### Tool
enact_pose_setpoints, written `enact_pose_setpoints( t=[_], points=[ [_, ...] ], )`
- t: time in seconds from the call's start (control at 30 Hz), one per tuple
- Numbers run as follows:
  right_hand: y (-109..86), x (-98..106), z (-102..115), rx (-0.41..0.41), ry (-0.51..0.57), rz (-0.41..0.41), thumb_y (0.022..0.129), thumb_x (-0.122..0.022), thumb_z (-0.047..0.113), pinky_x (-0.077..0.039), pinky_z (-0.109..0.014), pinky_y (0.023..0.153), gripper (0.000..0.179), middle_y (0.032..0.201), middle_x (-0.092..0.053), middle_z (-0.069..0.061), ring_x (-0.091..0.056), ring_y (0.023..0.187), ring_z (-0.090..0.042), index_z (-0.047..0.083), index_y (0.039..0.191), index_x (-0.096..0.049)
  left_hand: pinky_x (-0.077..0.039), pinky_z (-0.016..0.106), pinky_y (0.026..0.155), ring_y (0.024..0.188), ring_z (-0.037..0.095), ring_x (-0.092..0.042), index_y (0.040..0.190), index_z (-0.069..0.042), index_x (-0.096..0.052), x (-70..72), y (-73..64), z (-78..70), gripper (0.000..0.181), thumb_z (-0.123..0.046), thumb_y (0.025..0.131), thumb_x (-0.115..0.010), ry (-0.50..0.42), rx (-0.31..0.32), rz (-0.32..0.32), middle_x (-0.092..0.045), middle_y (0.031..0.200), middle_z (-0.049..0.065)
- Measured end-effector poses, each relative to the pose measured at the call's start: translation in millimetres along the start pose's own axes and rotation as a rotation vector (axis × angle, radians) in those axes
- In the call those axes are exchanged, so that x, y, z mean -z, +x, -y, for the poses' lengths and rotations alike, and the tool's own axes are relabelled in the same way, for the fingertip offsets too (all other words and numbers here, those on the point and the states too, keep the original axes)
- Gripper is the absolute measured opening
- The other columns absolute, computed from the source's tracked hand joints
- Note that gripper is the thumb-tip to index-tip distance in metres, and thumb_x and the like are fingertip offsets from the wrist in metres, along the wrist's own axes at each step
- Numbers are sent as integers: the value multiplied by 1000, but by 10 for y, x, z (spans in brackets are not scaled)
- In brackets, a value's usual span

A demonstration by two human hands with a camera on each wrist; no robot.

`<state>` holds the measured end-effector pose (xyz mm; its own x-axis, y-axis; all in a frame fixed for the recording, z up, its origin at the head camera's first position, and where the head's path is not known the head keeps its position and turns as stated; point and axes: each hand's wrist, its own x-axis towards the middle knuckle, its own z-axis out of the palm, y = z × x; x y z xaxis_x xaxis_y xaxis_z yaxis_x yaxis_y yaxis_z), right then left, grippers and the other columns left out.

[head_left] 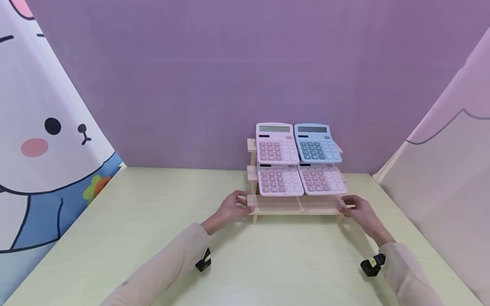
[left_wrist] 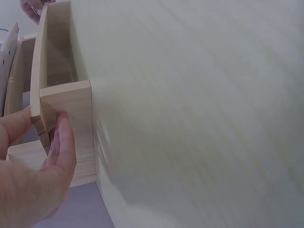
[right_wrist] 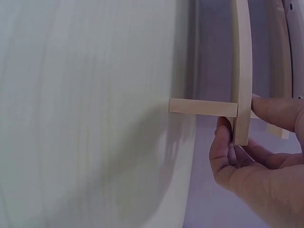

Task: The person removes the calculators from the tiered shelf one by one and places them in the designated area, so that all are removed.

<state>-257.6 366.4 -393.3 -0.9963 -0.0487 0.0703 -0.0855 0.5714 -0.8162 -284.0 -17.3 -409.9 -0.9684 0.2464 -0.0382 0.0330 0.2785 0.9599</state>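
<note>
A three-step wooden stand [head_left: 296, 205] sits at the back of the table. My left hand [head_left: 234, 206] pinches the left end of its lowest shelf, thumb on top and fingers underneath, as the left wrist view shows. At the opposite end my right hand [head_left: 358, 211] grips the same shelf [right_wrist: 242, 71] between thumb and curled fingers. On the top step lean a pink calculator [head_left: 277, 144] and a blue calculator [head_left: 317, 143]. Below them, a left pink calculator [head_left: 280, 180] and a right pink calculator [head_left: 322, 179] stand on the middle step, their upper parts hidden. The lowest shelf is bare.
The pale wooden table [head_left: 160, 199] stretches in front and to both sides. A purple backdrop [head_left: 191, 85] rises right behind the stand. On the left hangs a cartoon-print cloth [head_left: 49, 170], and a pale cloth [head_left: 451, 178] slopes down on the right.
</note>
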Motion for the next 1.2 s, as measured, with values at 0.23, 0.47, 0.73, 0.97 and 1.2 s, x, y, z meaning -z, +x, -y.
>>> enact_pose_setpoints(
  t=[0.23, 0.47, 0.73, 0.97, 1.2],
  points=[
    [2, 11, -4, -12, -4, 12, 88, -57, 9, -51, -15, 69, 49, 117, -46, -35, -54, 82, -4, -17, 124, -36, -58, 34, 69, 84, 21, -64, 126, -1, -43, -19, -15, -20, 56, -4, 77, -70, -75, 15, 18, -59, 102, 19],
    [3, 26, 10, -22, -16, 14, 88, -58, 9, -52, -17, 69, 49, 116, -46, -34, -56, 88, -17, -17, 124, -37, -57, 33, 71, 86, 21, -63, 126, -2, -44, -22, -4, -9, 55, -6, 77, -71, -70, 28, 21, -59, 103, 18],
    [21, 31, -8, -17, 0, -2, 87, -59, 10, -52, -18, 69, 49, 116, -48, -34, -57, 88, -19, -16, 123, -39, -57, 31, 73, 91, 23, -63, 126, -4, -45, -11, -9, -13, 55, -9, 78, -71, -35, 34, 16, -60, 104, 15],
    [35, 29, 1, -18, -2, -5, 86, -60, 9, -52, -20, 70, 48, 116, -48, -34, -58, 89, -23, -15, 123, -40, -55, 29, 73, 95, 24, -63, 127, -4, -44, 7, -4, -4, 55, -11, 79, -70, -10, 37, 19, -60, 106, 17],
    [42, 23, -1, -36, -4, -14, 86, -60, 11, -53, -23, 72, 48, 116, -49, -32, -58, 88, -23, -13, 123, -41, -56, 31, 74, 94, 24, -63, 127, -3, -43, 13, -13, -16, 55, -10, 79, -70, -17, 37, 29, -59, 106, 17]
  ],
)
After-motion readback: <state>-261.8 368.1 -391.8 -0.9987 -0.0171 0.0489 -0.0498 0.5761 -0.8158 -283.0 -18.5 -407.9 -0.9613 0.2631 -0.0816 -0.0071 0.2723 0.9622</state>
